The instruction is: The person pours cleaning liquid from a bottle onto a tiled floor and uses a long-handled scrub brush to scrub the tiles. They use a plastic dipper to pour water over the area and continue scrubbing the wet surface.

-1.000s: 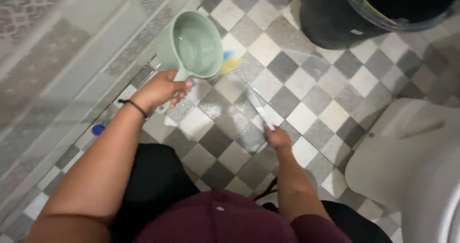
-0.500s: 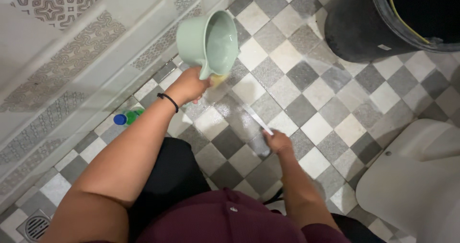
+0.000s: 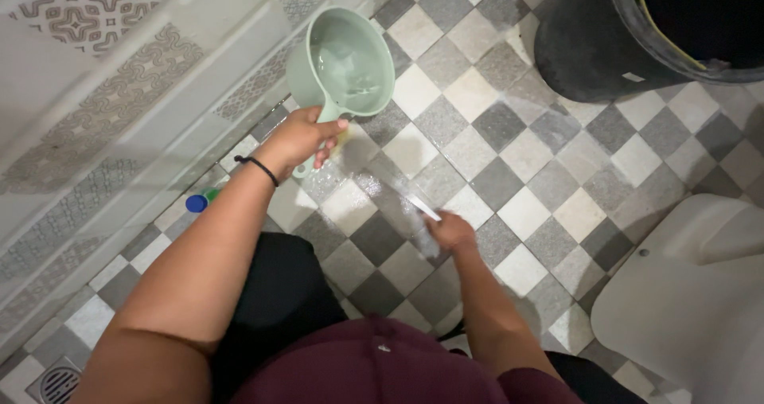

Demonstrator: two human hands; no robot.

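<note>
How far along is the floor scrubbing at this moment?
Done: the checkered floor tiles around the hands already look wet. In hand: the left hand holds a green dipper with water in it, upright; the right hand holds a blurred brush against the tiles. Left: tiles nearer the white toilet look drier, seemingly unscrubbed.

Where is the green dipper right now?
In the head view the dipper is upper left of centre, held by its handle in the left hand, above the checkered floor beside the tiled wall.
</note>
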